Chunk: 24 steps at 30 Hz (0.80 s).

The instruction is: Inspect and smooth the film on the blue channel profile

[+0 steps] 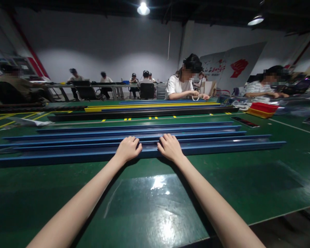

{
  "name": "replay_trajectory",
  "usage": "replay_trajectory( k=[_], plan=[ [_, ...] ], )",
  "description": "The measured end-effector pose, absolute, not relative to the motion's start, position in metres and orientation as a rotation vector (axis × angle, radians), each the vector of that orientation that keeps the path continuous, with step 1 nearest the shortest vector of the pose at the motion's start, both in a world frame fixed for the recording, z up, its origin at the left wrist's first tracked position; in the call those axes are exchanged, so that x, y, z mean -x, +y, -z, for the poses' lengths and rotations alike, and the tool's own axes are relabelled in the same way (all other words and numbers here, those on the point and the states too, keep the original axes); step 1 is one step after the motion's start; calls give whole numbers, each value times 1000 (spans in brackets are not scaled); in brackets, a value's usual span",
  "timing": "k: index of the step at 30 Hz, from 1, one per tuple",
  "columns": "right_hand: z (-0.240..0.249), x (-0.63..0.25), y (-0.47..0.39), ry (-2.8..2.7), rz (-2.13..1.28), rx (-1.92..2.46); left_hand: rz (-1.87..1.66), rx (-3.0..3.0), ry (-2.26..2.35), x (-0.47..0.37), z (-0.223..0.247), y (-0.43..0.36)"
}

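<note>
Long blue U-shaped channels lie side by side across the green table [74,196]. Both of my hands are on the nearest blue channel [222,147], close to its middle. My left hand [127,148] curls its fingers over the channel, with its thumb pointing inward along the near side. A short gap to the right, my right hand [169,147] grips the same channel in a mirrored way. The fingertips of both hands are partly hidden behind the channel's walls. Just beyond lies another blue channel [209,134], roughly parallel to the nearest one.
Farther back lie black strips [144,113] and yellow strips [157,106]. A phone [245,122] and red and yellow trays [262,109] are at the right. White paper [31,122] lies at the left. Across the table a co-worker [181,84] holds a white ring-shaped roll [195,97].
</note>
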State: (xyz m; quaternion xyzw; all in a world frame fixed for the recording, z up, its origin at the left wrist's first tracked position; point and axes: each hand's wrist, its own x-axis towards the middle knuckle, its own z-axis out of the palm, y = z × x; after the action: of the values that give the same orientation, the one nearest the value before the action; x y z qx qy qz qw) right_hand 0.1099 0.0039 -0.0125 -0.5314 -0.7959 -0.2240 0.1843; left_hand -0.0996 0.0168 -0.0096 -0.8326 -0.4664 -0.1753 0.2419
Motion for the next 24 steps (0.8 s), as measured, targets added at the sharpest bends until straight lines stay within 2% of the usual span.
replay_trajectory(
  k=[9, 24],
  plan=[
    [17, -153, 16, -2129, 546, 1630, 561, 2216, -1220, 103, 10, 24],
    [12, -162, 27, -2203, 523, 1593, 388, 2178, -1576, 140, 7, 25]
  ],
)
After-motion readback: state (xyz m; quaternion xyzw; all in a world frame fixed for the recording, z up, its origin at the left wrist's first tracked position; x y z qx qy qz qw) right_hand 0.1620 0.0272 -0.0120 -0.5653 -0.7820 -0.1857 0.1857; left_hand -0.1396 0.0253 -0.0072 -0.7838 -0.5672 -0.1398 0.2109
